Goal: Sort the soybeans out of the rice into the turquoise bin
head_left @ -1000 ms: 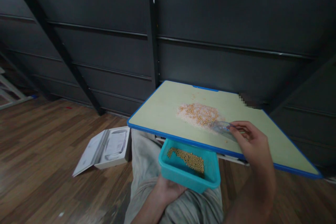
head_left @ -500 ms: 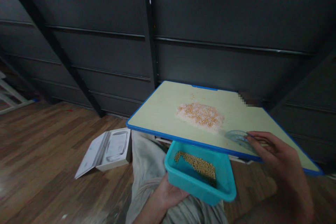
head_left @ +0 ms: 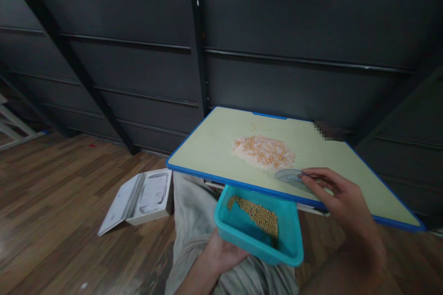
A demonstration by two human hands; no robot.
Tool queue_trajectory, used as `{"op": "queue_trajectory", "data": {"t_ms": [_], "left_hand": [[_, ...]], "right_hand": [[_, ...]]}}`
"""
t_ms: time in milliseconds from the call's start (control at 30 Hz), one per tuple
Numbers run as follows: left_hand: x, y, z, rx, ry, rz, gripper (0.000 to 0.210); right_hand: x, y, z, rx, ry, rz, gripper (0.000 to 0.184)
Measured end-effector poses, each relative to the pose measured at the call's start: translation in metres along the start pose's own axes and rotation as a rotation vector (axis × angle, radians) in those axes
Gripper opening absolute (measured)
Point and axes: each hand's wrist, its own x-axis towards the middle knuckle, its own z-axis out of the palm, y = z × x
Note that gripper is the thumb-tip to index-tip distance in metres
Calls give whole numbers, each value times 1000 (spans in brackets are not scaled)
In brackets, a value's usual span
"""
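Note:
My left hand (head_left: 223, 251) is closed on the near left side of a turquoise plastic tub (head_left: 238, 237), holding it below the board's near edge. Soybeans (head_left: 259, 214) lie in the tub in a band. In my right hand (head_left: 332, 189), pinched between thumb and fingers, is a clear half-round protractor (head_left: 289, 175). Its rounded side sits low over the board, just right of a pile of white rice-like grains mixed with soybeans (head_left: 265, 152). Whether it touches the board I cannot tell.
The pile lies on a pale yellow-green tabletop board (head_left: 207, 147) with a blue rim. A few loose beans (head_left: 254, 126) sit behind it. On the wooden floor (head_left: 69, 207), an open white box (head_left: 155, 198) stands at left. A dark panelled wall (head_left: 259, 23) rises behind.
My right hand has moved left with the protractor, closer to the pile's near right side. The tub has shifted slightly left in my left hand.

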Motion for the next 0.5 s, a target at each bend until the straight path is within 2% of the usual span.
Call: {"op": "queue_trajectory", "data": {"t_ms": [100, 267, 500], "left_hand": [[0, 3, 7, 13, -6, 9, 32], [1, 4, 8, 15, -28, 14, 34], [3, 1, 6, 8, -33, 28, 36]], "right_hand": [[5, 0, 8, 24, -62, -3, 32], [7, -8, 19, 46, -151, -30, 33], [16, -1, 37, 47, -120, -38, 31]]}}
